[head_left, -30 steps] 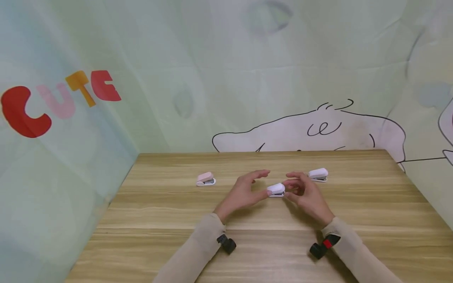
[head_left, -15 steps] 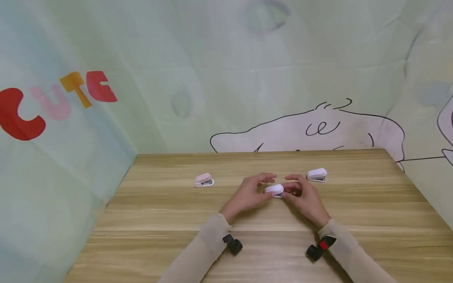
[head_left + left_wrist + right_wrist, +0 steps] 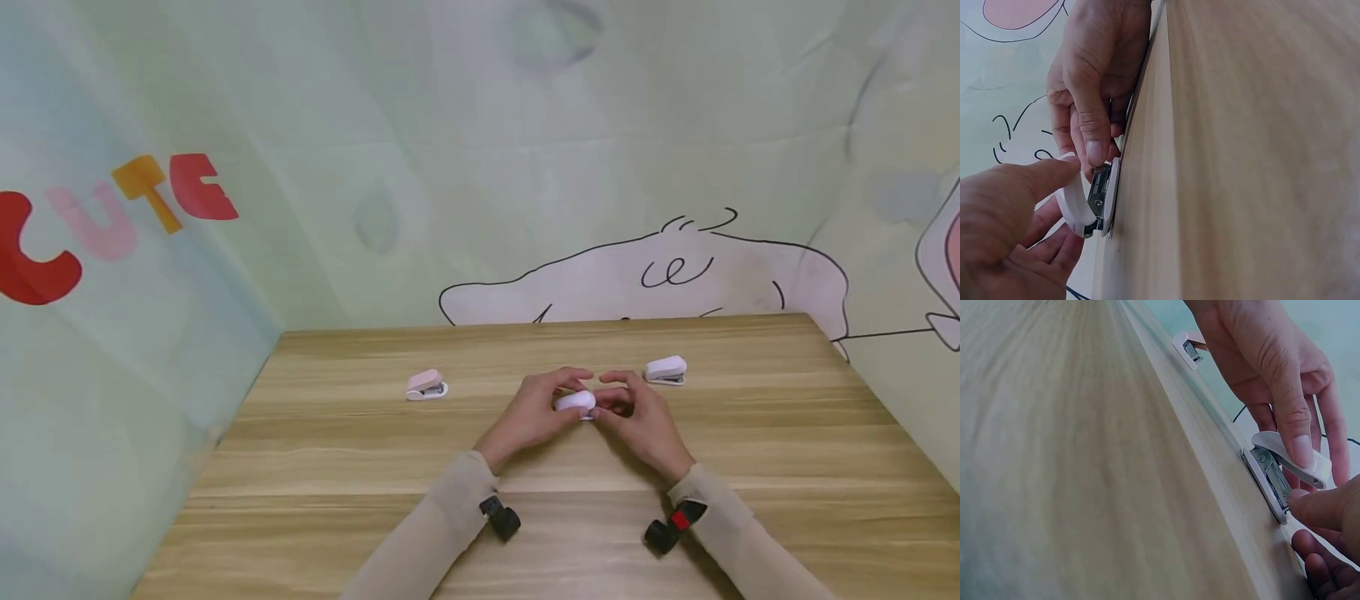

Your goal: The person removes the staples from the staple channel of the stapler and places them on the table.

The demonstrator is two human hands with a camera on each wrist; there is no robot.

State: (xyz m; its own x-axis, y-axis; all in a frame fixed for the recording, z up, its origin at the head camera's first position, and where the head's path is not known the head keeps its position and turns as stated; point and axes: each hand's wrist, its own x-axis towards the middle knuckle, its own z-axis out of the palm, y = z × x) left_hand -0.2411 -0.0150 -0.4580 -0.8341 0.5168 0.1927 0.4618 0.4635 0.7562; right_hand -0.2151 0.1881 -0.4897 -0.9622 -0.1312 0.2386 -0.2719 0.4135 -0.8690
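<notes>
Between my hands is a small white stapler (image 3: 573, 402), its top cover tilted up off the base. My left hand (image 3: 534, 410) holds the cover, thumb on one side and fingers on the other. In the right wrist view that left thumb lies along the white cover (image 3: 1317, 470). My right hand (image 3: 642, 421) pinches the stapler's front end. Its thumb tip presses at the end of the metal staple channel (image 3: 1099, 187), which shows in the gap under the cover. The right fingers behind the stapler are partly hidden.
A pink stapler (image 3: 426, 384) stands to the left on the wooden table (image 3: 322, 467). Another white stapler (image 3: 666, 370) stands just beyond my right hand. A printed cloth (image 3: 360, 167) hangs along the table's back edge and left side.
My right thumb and fingers have closed in on the stapler's front end. My left hand has shifted slightly right and now covers more of it. The other two staplers stay put.
</notes>
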